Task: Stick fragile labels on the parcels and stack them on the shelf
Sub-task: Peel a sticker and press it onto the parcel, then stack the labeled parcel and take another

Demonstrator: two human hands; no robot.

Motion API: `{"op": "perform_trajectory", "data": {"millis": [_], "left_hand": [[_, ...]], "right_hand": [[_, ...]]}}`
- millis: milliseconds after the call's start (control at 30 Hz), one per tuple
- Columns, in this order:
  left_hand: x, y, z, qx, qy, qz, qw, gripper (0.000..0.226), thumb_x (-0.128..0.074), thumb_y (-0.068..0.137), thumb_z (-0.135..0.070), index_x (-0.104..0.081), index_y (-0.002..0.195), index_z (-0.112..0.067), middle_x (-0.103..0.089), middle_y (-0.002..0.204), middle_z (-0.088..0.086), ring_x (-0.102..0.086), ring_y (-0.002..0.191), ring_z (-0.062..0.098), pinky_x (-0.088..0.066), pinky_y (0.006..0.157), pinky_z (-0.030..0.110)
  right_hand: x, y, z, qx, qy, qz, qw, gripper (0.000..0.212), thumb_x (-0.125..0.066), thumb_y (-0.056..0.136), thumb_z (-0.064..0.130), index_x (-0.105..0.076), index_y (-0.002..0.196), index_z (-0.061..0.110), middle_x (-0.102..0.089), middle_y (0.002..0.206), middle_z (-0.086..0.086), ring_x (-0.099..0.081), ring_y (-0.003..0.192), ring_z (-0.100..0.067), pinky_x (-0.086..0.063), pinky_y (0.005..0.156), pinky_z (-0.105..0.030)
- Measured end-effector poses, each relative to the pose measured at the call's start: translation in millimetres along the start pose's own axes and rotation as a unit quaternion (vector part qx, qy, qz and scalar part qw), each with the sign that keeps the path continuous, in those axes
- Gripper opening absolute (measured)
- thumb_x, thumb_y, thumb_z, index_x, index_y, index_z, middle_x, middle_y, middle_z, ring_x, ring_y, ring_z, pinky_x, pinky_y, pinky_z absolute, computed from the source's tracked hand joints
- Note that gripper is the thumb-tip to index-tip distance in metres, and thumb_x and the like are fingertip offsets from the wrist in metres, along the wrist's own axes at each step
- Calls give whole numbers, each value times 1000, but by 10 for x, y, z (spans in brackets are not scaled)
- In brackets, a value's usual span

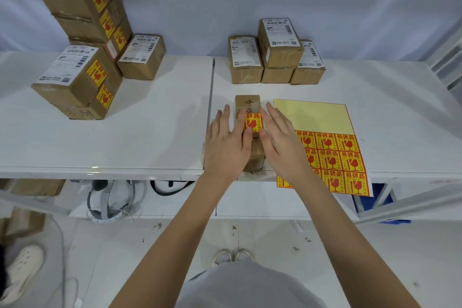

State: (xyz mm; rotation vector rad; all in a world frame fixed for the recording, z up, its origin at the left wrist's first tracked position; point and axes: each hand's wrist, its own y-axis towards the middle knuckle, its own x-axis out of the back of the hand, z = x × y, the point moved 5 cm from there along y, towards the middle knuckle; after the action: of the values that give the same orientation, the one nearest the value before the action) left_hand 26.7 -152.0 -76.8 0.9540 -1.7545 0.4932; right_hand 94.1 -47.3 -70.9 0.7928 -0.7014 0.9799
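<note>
A brown cardboard parcel (248,105) lies on the white shelf top (150,132) near its front edge. A yellow and red fragile label (252,122) sits on the parcel's top. My left hand (227,142) lies flat on the parcel's left side, its thumb pressing the label's lower edge. My right hand (280,137) lies flat on the right side, with its thumb on the label too. Right of the parcel is the sheet of fragile labels (335,152), its upper half peeled bare.
Labelled parcels are stacked at the back left (82,15) and front left (75,77), with one unlabelled box (142,57) beside them. Several unlabelled parcels (277,55) stand at the back centre. A headset (110,202) lies below the shelf. Another person's shoe (22,272) is at lower left.
</note>
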Motion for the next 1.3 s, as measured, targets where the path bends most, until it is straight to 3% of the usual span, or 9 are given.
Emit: {"op": "perform_trajectory", "data": {"millis": [67,167,267,400,600,867,1033,1200,1300], "left_hand": [[31,-1,-11,-6,-6,-5,1000,74,5,84,-51,-16,150,-27,-13,158,9,-9,146,26,-11,116,39],[4,1,7,-4,-11,27,1000,56,-12,98,-41,-12,151,-24,-6,159,7,-1,147,22,-5,118,36],[-33,-6,21,1,-20,52,998,56,-13,97,-39,-6,151,-25,-2,159,4,3,146,18,-1,119,35],[-56,30,7,-7,-38,54,998,52,-17,102,-36,-3,151,-26,-5,159,2,3,147,17,-2,119,37],[-1,35,-1,-48,20,17,999,70,5,87,-44,-6,151,-19,-1,159,-2,5,146,15,0,119,38],[8,16,-5,-32,38,-11,999,71,7,88,-45,-8,151,-14,-9,159,1,-1,146,15,-1,119,36],[-3,1,-11,-42,21,-8,999,75,10,85,-48,-11,151,-19,-10,158,-4,-3,146,13,-2,119,36],[-70,1,-1,5,-111,18,994,63,-5,96,-50,-5,151,-18,-8,159,-2,-3,146,13,-3,119,33],[-107,-45,95,104,-281,54,953,62,-24,100,-47,-4,151,-20,-11,159,-2,-6,146,13,-5,116,32]], "right_hand": [[8,16,82,21,-17,10,1000,57,-16,99,42,-24,149,16,-17,157,5,-6,146,-9,-13,117,-30],[-49,27,271,57,-57,43,996,69,-3,95,53,-23,149,13,-17,157,2,1,144,-5,-4,119,-30],[-114,18,284,33,-94,79,992,82,10,88,61,-13,150,14,-8,159,2,9,144,-5,3,119,-33],[-82,7,164,-3,-135,88,987,80,9,86,62,-6,151,17,0,159,3,12,144,-7,6,119,-33],[-71,9,140,25,-168,71,983,85,20,85,59,-12,150,15,-5,159,2,7,144,-8,3,119,-33],[-77,-29,118,-1,-147,55,988,82,14,88,59,-10,150,13,-3,158,0,4,145,-9,0,120,-33],[-102,-49,115,1,-116,59,991,75,4,91,57,-10,150,13,-4,159,0,4,144,-6,2,117,-24],[-130,-79,69,-29,-104,67,992,69,-2,94,52,-6,151,13,-7,159,-2,-1,146,-9,2,115,-22],[-114,-134,17,-68,-45,67,994,71,-7,93,51,-9,151,10,-15,158,-5,-12,146,-16,-9,117,-29]]}}
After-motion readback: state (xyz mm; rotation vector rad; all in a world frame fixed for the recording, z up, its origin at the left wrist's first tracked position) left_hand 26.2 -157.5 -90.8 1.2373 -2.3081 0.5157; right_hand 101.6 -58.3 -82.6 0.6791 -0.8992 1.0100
